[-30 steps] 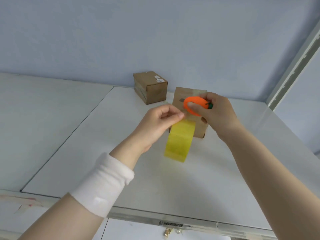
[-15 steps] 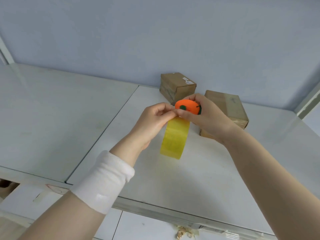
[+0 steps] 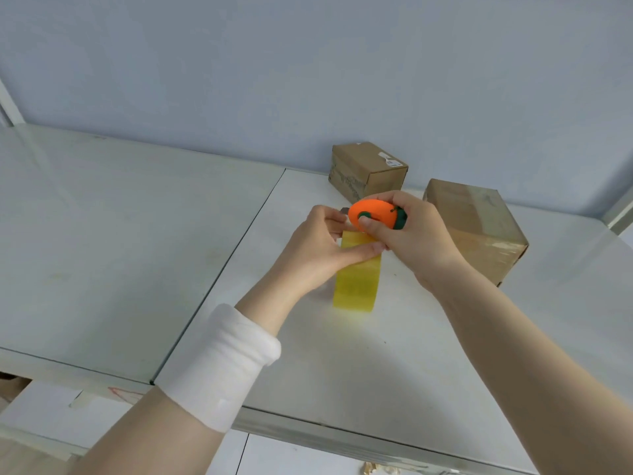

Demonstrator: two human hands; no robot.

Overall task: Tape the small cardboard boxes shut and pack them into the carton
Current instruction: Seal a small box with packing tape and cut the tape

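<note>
My right hand (image 3: 407, 234) grips a small orange cutter (image 3: 371, 214) with a green end, held over the white table (image 3: 342, 365). A strip of yellow tape (image 3: 358, 286) hangs down from between my hands. My left hand (image 3: 322, 248) pinches the tape's upper end just left of the cutter. Two small cardboard boxes stand behind my hands: one with a white label (image 3: 368, 171) by the wall, and a larger one wrapped in clear tape (image 3: 476, 228) to the right. No carton is in view.
A second white table top (image 3: 120, 234) joins on the left with a seam between them. A blue wall (image 3: 308, 63) runs behind. A white wristband (image 3: 222, 365) covers my left forearm. A metal post (image 3: 620, 214) stands at the right edge.
The view has shifted left, so the boxes now sit further right. My right hand has turned the cutter flat-side up, and my left fingers have slid lower along the tape's top end.
</note>
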